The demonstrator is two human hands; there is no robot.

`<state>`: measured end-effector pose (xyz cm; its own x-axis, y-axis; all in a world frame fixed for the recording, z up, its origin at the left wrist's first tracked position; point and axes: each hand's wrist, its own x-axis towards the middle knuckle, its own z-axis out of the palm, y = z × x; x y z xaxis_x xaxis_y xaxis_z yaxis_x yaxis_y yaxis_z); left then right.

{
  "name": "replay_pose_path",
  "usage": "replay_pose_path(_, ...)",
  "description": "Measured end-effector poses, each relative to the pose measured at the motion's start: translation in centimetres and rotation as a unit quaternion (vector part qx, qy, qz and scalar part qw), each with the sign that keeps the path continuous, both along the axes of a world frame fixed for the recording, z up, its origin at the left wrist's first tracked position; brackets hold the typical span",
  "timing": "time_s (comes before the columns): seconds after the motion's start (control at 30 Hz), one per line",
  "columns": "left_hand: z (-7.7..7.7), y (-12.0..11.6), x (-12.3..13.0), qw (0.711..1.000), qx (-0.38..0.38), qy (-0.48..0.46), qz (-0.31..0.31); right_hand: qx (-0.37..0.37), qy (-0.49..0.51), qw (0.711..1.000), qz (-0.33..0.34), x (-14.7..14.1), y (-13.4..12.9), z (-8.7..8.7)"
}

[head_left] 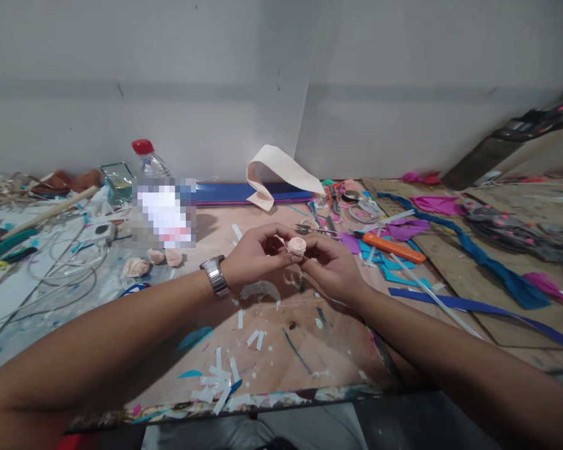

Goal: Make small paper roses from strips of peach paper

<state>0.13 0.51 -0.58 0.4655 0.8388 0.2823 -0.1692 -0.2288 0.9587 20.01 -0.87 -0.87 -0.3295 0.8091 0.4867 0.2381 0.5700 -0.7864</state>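
A small pale peach paper rose is pinched between my two hands over the middle of the table. My left hand, with a metal watch on its wrist, closes its fingertips on the flower's left side. From the other side, my right hand grips it with thumb and fingers. The underside of the rose is hidden by the fingers. More peach roses lie on the table left of the watch. A curled cream strip stands behind my hands, close to the wall.
An orange cutter and scissors lie right of centre among coloured scraps. A bottle with a red cap stands back left. A white cable and pliers are at left. White paper bits lie near the front edge.
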Motion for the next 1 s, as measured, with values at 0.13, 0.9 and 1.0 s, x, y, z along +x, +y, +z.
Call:
replay_pose_path(0.13,-0.1,0.0,0.1,0.999,-0.029,0.004,-0.019,-0.001,0.018,1.0,-0.005,0.3,0.4,-0.2)
replay_pose_path(0.9,0.2,-1.1,1.0,0.88,0.256,0.326,-0.231,-0.078,0.009,0.997,0.006,-2.1,2.1,1.8)
replay_pose_path(1.0,0.1,-1.8,1.5,0.839,0.319,0.353,-0.263,-0.114,-0.068,0.99,0.054,-5.1,2.8,2.4)
